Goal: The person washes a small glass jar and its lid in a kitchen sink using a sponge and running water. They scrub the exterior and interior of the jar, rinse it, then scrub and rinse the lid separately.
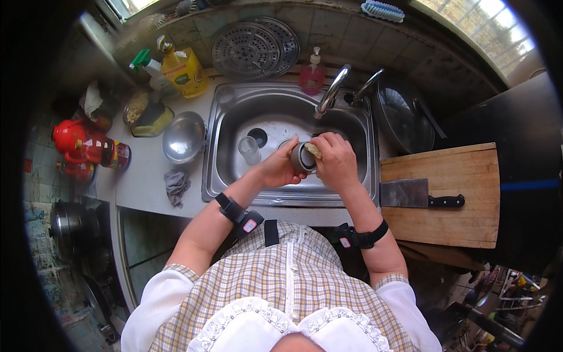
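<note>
Over the front part of a stainless steel sink (211, 176), my left hand (283, 166) holds a grey cup (297, 159), its mouth turned toward the right. My right hand (336, 160) grips a pale, yellowish scrubbing pad or sponge (313, 150) against the cup's rim; the fingertips hide part of it. In the basin, left of my hands, a clear glass (249, 150) stands beside a dark round piece (257, 137). The chrome faucet (327, 94) is above and behind my right hand.
Left of the sink are a metal bowl (184, 137), a grey cloth (177, 187), a yellow detergent bottle (184, 72) and a red kettle or thermos (70, 136). Pink soap (312, 75) stands behind. At right, a cleaver (404, 192) lies on a wooden cutting board (462, 171), near a glass lid (404, 114).
</note>
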The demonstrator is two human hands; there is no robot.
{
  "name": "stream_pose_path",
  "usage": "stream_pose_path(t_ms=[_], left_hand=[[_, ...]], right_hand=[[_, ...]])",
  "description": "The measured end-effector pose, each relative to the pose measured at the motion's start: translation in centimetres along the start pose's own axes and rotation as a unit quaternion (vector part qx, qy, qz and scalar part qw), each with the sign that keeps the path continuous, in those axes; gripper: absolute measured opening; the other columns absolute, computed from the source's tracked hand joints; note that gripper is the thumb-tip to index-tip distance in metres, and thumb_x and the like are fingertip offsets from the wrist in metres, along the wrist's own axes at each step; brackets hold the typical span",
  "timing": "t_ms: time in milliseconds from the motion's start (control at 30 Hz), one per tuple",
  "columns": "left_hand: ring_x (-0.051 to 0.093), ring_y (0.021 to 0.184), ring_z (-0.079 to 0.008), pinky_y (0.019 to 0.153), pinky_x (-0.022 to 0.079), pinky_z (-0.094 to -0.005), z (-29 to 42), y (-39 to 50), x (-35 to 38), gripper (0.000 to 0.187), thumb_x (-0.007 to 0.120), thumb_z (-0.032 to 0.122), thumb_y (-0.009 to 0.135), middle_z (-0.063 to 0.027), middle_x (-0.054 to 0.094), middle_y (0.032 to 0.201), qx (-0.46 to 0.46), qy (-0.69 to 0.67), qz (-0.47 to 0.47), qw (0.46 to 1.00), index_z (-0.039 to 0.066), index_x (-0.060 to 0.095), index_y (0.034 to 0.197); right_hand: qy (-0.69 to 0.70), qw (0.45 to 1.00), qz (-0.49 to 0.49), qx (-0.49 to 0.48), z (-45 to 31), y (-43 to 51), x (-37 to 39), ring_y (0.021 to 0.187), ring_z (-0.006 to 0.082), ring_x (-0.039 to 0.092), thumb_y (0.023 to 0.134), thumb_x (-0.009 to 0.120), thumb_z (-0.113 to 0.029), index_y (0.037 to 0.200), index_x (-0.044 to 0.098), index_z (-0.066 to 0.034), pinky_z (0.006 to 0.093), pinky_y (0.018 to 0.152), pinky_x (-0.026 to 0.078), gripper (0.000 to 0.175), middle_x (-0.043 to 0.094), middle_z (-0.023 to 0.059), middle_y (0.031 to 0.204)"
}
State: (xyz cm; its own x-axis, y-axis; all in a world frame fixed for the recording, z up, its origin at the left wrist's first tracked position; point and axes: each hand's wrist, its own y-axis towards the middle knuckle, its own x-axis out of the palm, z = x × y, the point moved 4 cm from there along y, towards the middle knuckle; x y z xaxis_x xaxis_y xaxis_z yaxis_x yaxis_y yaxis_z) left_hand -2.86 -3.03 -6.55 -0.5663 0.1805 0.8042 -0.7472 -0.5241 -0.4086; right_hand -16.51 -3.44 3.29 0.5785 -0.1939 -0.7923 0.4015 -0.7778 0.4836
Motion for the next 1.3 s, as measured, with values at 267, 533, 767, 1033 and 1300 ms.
stream_pose_path(t_ms=[267,533,767,1033,1300], left_hand=[[0.049,0.05,-0.0139,0.037,0.032,-0.0202,-0.1,0.6,0.7,0.059,0.03,0.065,0.093,-0.0057,0.058,0.072,-0.033,0.079,0.056,0.995,0.013,0.059,0.09],[0.059,0.057,-0.0155,0.04,0.042,-0.0225,-0.2,0.5,1.2,0.05,0.031,0.056,0.096,-0.0077,0.061,0.077,-0.045,0.131,0.122,0.983,0.014,0.058,0.099],[0.064,0.091,-0.0219,0.075,0.056,-0.0369,1.0,0.5,1.5,0.04,0.035,0.047,0.098,-0.0041,0.063,0.109,-0.01,-0.022,0.012,1.0,0.019,0.056,0.118],[0.061,0.069,-0.0179,0.052,0.046,-0.0223,0.3,0.2,1.8,0.044,0.037,0.05,0.1,-0.0054,0.062,0.088,0.077,0.07,0.04,0.994,0.012,0.057,0.109],[0.055,0.05,-0.0172,0.038,0.037,-0.0212,-0.2,-0.3,2.1,0.047,0.035,0.052,0.099,-0.006,0.057,0.069,-0.001,0.099,0.114,0.988,0.01,0.056,0.104]], right_hand=[[-0.049,0.992,0.023,-0.116,-1.1,-0.1,1.1,0.079,0.0221,0.06,0.072,0.063,-0.015,0.083,0.058,-0.0111,0.0348,0.07,0.045,0.013,0.063,0.003,0.082],[0.046,0.963,-0.046,-0.262,-1.9,-0.9,0.2,0.081,0.021,0.06,0.072,0.063,-0.016,0.078,0.053,-0.0133,0.0352,0.073,0.045,0.011,0.063,0.0015,0.083],[0.064,0.995,0.011,-0.069,-0.3,-0.7,-0.3,0.083,0.0264,0.061,0.066,0.067,-0.002,0.085,0.059,-0.0106,0.037,0.073,0.046,0.022,0.064,0.0056,0.084],[0.058,0.996,0.054,0.04,0.6,-0.9,-0.3,0.082,0.0325,0.062,0.064,0.067,0.002,0.088,0.062,-0.0073,0.0405,0.071,0.047,0.025,0.065,0.0113,0.084],[0.096,0.984,0.025,-0.144,-1.9,-0.9,-0.5,0.084,0.0243,0.062,0.067,0.064,-0.003,0.081,0.057,-0.0115,0.0369,0.072,0.045,0.018,0.064,0.003,0.082]])
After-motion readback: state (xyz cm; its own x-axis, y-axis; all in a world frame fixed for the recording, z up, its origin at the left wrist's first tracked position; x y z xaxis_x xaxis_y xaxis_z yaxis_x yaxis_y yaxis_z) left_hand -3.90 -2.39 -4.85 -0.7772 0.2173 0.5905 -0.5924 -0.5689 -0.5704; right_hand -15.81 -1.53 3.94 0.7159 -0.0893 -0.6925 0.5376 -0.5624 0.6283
